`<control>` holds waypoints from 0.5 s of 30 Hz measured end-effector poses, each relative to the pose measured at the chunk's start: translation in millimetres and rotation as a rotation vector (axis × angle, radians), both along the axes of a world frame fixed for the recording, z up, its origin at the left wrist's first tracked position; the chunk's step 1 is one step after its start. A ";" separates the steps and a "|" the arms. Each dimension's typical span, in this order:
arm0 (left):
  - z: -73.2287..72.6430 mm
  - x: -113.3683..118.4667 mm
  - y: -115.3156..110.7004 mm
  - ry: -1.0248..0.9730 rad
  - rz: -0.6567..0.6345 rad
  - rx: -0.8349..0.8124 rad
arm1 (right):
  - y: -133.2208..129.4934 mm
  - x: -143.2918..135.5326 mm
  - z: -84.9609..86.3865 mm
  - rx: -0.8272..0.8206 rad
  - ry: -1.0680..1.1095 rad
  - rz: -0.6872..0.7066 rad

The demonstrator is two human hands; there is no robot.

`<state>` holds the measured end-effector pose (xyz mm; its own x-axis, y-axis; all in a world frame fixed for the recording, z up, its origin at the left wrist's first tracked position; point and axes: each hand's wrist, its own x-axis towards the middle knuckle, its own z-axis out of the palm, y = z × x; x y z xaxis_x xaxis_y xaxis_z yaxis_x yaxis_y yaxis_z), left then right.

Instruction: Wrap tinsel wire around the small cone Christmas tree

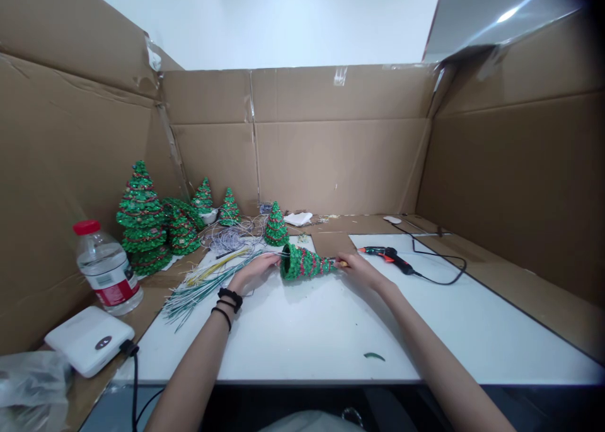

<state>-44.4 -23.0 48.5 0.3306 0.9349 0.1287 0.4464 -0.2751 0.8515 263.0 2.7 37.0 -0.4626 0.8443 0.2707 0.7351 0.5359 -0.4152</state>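
Observation:
A small green Christmas tree [307, 264] with red garland lies on its side above the white board, its hollow base facing left. At that base are the closed fingers of my left hand [261, 267]; a thin pale strand shows near them, but what they pinch is unclear. My right hand [357, 268] is closed at the tree's tip, around a small tool with an orange-yellow handle [341, 264]. The tool's front end meets the tip, and its kind is hard to make out. Under my left wrist spreads a bundle of green and white wires [198, 293].
A glue gun [390, 255] with a black cable lies to the right. Several finished trees [142, 211] stand back left, beside tangled wire [236, 237]. Leftward are a water bottle [108, 271] and a white power bank [89, 339]. A green scrap [374, 356] lies in front. Cardboard walls [340, 167] enclose the table.

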 end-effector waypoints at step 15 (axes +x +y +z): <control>-13.2 -1.1 4.8 0.199 0.126 0.201 | -0.8 -1.4 -0.4 0.010 -0.009 -0.007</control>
